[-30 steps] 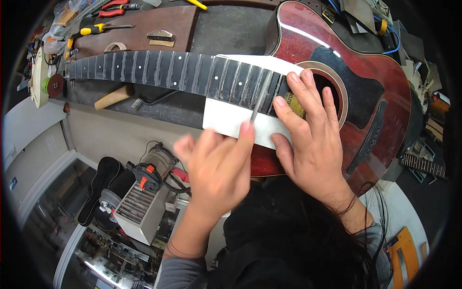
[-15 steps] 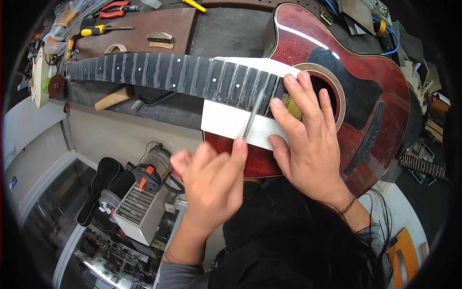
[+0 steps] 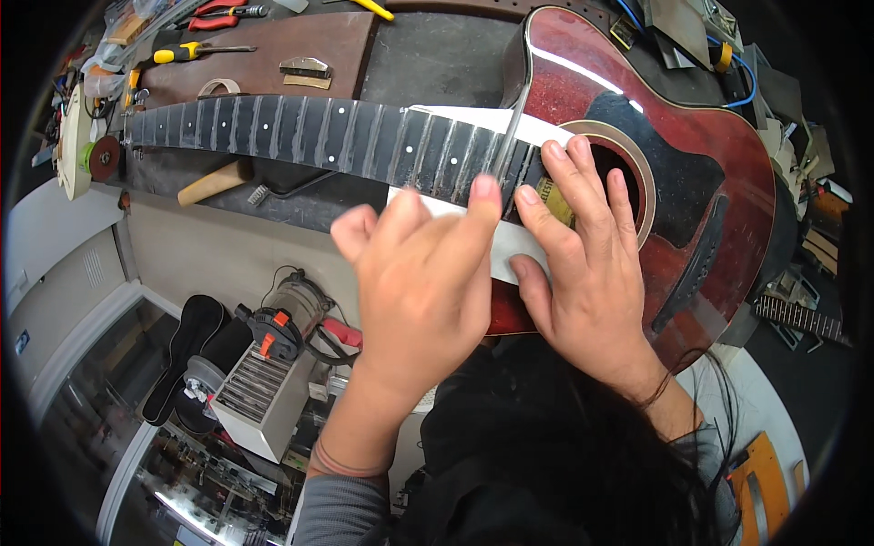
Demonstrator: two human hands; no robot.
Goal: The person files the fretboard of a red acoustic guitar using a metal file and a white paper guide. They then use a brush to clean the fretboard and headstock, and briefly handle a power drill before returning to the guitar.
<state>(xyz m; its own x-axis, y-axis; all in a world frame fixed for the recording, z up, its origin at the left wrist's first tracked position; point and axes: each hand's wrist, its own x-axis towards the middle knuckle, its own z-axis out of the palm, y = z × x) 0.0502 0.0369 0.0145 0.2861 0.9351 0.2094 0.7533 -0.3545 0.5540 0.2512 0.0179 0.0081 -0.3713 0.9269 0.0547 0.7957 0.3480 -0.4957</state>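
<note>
A dark red acoustic guitar point(image 3: 742, 150) lies across the bench, its long black fretboard point(image 3: 314, 129) running to the left. White sheet material point(image 3: 512, 247) covers the body on both sides of the fretboard's end. My left hand point(image 3: 423, 282) is closed around a thin, rod-like metal file point(image 3: 513, 135), which lies across the fretboard near the soundhole; its gripped end is hidden in my fingers. Fingers spread, my right hand point(image 3: 592, 278) rests on the guitar beside the soundhole, thumb on the white sheet and fingertips by the fretboard's end.
Beyond the neck lie a brown board point(image 3: 273, 55), a yellow-handled screwdriver point(image 3: 187, 53) and red-handled pliers point(image 3: 218, 20). Under the neck is a wooden handle point(image 3: 211, 184). A grey machine with an orange-black part point(image 3: 278, 332) stands below, left of my arm.
My left hand has pushed the file away from me across the fretboard, and its fingers now reach the near edge. My right hand stays in place.
</note>
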